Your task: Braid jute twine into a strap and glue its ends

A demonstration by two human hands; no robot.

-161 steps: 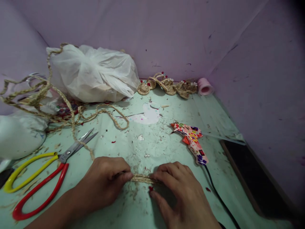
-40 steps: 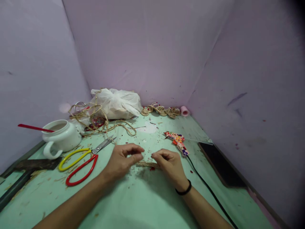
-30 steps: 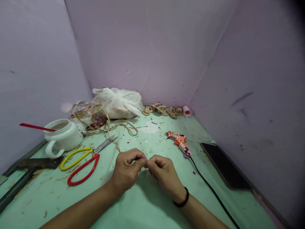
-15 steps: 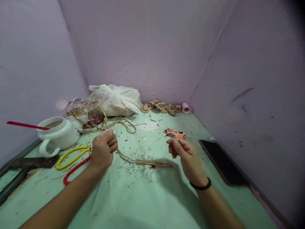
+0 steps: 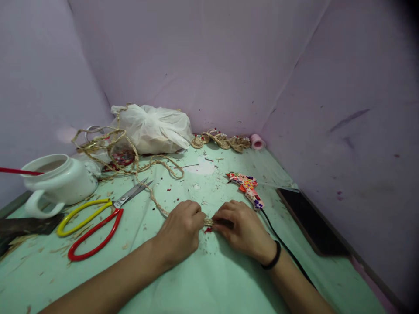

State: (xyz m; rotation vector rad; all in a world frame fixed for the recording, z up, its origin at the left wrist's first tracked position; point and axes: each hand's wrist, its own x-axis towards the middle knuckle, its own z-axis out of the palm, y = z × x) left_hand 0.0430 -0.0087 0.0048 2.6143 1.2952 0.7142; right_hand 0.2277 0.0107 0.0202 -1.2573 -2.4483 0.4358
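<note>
Both hands are on one flattened length of braided straw cord (image 5: 208,222) at the middle of the green tabletop. My left hand (image 5: 183,226) is closed round its left part, hiding it. The fingers of my right hand (image 5: 240,226) pinch its right end, and only a short piece shows between the hands. From my left hand the cord (image 5: 157,203) trails back to a loose tangle beside a white plastic bag. Just beyond my right hand lies a patterned glue gun (image 5: 247,185) with a black cable. Scissors (image 5: 119,201) with one yellow and one red handle lie left of my left hand.
A white mug (image 5: 65,185) holding a red stick stands at the left, near a dark hammer-like tool (image 5: 29,229). The tied white bag (image 5: 153,128), small straw pieces (image 5: 221,140) and a pink spool (image 5: 257,141) line the back. A black phone (image 5: 312,222) lies right.
Both hands have come down and inward onto the flattened cord, which lay untouched on the table before. The scissors and glue gun are now more fully in sight.
</note>
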